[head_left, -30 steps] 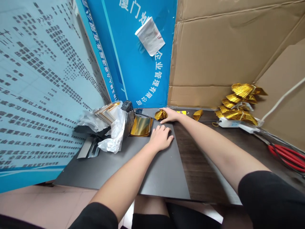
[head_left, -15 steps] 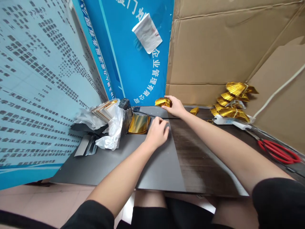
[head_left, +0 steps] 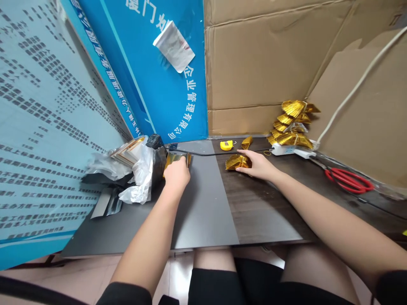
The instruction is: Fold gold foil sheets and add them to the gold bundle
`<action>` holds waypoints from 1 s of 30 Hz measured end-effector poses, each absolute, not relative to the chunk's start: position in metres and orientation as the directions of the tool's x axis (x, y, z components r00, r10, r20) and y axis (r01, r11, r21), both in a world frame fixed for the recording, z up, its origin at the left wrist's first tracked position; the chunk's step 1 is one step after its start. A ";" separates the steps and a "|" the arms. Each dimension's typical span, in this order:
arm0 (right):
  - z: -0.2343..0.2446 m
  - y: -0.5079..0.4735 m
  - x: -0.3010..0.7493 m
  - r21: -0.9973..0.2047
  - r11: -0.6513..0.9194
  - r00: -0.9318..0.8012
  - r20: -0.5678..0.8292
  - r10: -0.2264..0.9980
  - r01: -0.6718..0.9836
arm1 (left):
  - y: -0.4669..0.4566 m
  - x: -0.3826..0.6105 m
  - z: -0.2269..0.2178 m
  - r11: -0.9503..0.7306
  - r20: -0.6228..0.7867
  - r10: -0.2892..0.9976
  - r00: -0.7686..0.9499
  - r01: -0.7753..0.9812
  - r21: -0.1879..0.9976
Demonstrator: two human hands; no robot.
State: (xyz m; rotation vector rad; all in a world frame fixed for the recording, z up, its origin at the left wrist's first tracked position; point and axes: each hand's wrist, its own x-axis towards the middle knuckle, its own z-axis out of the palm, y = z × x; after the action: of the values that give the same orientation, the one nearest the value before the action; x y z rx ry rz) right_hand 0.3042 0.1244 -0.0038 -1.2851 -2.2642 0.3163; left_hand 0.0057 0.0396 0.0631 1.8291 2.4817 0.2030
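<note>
Logging hands first. Right hand (head_left: 259, 165) is closed around a gold bundle (head_left: 237, 162), thumb on the near side and fingers over the top; the bundle rests on the table (head_left: 263, 212), just right of the grey mat (head_left: 197, 203). Left hand (head_left: 176, 174) sits at the far edge of the mat, fingers curled down onto the foil (head_left: 178, 158). I cannot tell whether it pinches a sheet or only presses on it. Bags (head_left: 140, 178) lie touching the foil on its left.

Behind the bundle I note a yellow tape (head_left: 227, 145) and, further right, a pile (head_left: 292, 127) of gold bundles on a power strip (head_left: 291, 149). Red scissors (head_left: 348, 180) lie well to the right. Cardboard (head_left: 263, 63) walls the back.
</note>
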 end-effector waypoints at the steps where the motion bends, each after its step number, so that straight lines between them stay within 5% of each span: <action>1: -0.005 0.128 0.308 -0.423 0.522 -0.429 0.300 0.852 0.741 | 0.040 0.005 0.063 0.303 0.027 0.951 -0.309 0.943 0.136; 15: -0.001 0.150 0.356 -0.389 0.528 -0.469 0.242 0.849 0.755 | 0.045 -0.011 0.072 0.322 0.139 0.928 -0.345 0.933 0.163; 20: 0.012 0.136 0.340 -0.358 0.615 -0.434 0.469 0.769 0.703 | 0.039 -0.004 0.074 0.009 0.480 0.863 -0.156 0.956 0.294; 22: 0.017 0.124 0.326 -0.435 0.667 -0.409 0.550 0.729 0.605 | 0.036 0.005 0.072 -0.219 0.575 0.810 -0.117 0.848 0.482; 24: 0.021 0.112 0.311 -0.572 0.675 -0.389 0.553 0.737 0.465 | 0.033 0.018 0.068 -0.366 0.526 0.837 -0.150 0.561 0.742; 27: 0.021 0.098 0.291 -0.840 0.523 -0.427 0.424 0.799 0.144 | 0.030 0.037 0.057 -0.291 0.305 0.941 -0.144 0.113 0.950; 30: 0.016 0.091 0.281 -0.956 0.290 -0.469 0.270 0.841 -0.030 | 0.029 0.050 0.047 -0.163 0.158 0.984 -0.088 -0.053 0.985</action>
State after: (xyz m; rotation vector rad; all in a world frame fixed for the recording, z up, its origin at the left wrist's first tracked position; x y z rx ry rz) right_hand 0.2808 0.0910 0.0161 -0.7428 -1.7131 1.2943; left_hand 0.0503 0.0288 0.0470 1.2401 1.1450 1.4183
